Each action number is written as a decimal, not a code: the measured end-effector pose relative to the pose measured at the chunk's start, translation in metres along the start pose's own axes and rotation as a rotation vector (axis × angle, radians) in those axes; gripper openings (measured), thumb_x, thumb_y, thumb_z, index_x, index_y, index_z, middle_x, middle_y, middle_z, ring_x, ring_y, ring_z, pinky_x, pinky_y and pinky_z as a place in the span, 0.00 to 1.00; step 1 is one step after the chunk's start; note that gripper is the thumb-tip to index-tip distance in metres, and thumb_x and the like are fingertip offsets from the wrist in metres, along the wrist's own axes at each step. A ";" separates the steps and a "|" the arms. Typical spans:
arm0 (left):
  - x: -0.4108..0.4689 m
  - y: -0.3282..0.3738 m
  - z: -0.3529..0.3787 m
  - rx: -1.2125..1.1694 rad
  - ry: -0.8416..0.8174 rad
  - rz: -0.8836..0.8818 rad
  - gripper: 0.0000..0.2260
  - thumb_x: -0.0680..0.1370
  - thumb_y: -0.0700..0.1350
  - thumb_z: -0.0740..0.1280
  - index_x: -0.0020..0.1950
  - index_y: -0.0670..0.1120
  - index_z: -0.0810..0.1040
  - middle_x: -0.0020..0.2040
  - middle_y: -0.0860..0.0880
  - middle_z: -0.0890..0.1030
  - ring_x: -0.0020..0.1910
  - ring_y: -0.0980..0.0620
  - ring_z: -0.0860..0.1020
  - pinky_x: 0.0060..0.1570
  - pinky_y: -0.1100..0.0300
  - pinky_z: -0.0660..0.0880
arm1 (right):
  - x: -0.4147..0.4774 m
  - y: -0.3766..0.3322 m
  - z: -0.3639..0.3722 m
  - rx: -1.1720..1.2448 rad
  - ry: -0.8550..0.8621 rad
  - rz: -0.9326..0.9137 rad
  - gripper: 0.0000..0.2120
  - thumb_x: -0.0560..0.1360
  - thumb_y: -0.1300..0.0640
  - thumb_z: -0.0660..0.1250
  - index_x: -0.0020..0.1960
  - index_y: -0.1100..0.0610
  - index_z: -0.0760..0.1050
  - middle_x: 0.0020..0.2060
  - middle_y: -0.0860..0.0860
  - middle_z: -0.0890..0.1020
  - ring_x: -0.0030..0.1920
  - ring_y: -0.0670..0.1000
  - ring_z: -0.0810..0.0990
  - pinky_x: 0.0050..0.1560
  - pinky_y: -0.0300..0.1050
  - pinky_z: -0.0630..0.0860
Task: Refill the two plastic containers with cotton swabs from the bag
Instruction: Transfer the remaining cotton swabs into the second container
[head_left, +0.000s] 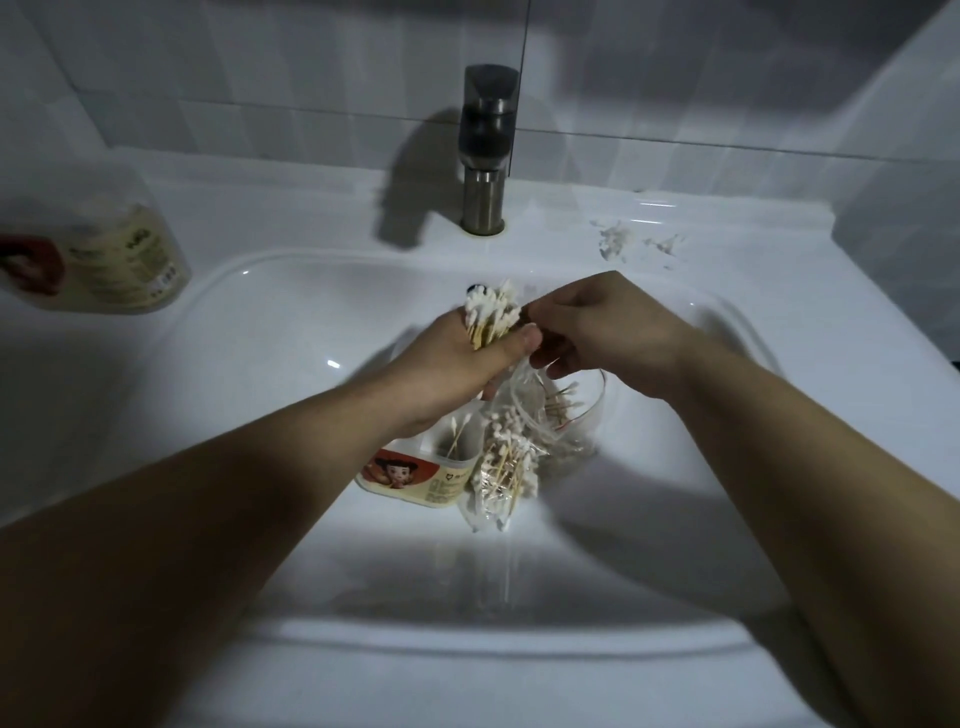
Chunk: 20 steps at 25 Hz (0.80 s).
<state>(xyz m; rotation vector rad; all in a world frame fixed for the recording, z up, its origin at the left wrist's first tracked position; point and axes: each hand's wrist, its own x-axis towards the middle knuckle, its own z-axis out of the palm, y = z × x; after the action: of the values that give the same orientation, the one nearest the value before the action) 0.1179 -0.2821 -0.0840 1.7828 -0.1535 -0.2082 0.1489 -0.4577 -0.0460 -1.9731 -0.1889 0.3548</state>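
**Left hand gripping swab bundle, right hand at bag mouth**

Left hand (457, 358) was curled tight round a bundle of cotton swabs (491, 317), tips up. Right hand (597, 327) had its fingers bent and appeared to pinch the mouth of the bag (511, 462); exact contact unclear.

Both hands were over the sink (260, 338), below the faucet (485, 150). The bag hung under them, still holding swabs. Under the left wrist stood the labelled container (415, 478), nearly empty. The clear container (587, 410) sat just beside it, behind the bag.

Advice for this step: keep the bundle squeezed, turn the sticks upright over the labelled container, then lower them before letting go so none scatter.
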 end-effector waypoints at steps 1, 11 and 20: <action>0.000 -0.001 -0.001 0.023 -0.003 -0.002 0.12 0.80 0.47 0.71 0.61 0.43 0.80 0.45 0.43 0.83 0.40 0.53 0.78 0.40 0.58 0.75 | 0.000 0.000 0.001 0.023 -0.005 -0.001 0.11 0.81 0.60 0.66 0.49 0.67 0.84 0.42 0.63 0.85 0.38 0.54 0.83 0.45 0.50 0.83; 0.001 -0.004 -0.003 0.112 0.028 0.007 0.05 0.79 0.45 0.70 0.53 0.53 0.83 0.36 0.57 0.82 0.32 0.62 0.76 0.33 0.63 0.73 | 0.001 0.003 0.004 0.040 -0.077 0.007 0.08 0.79 0.60 0.67 0.51 0.61 0.85 0.42 0.57 0.83 0.39 0.52 0.77 0.38 0.46 0.77; 0.001 0.000 -0.004 0.180 0.045 0.006 0.06 0.82 0.47 0.67 0.45 0.53 0.79 0.29 0.60 0.79 0.30 0.62 0.75 0.38 0.58 0.73 | -0.001 -0.001 0.007 -0.157 0.069 -0.156 0.15 0.83 0.52 0.63 0.48 0.58 0.85 0.41 0.53 0.86 0.43 0.52 0.85 0.35 0.45 0.81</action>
<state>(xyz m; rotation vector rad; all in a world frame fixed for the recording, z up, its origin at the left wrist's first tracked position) 0.1192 -0.2786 -0.0834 1.9643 -0.1488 -0.1538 0.1454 -0.4516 -0.0471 -2.1064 -0.3327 0.1749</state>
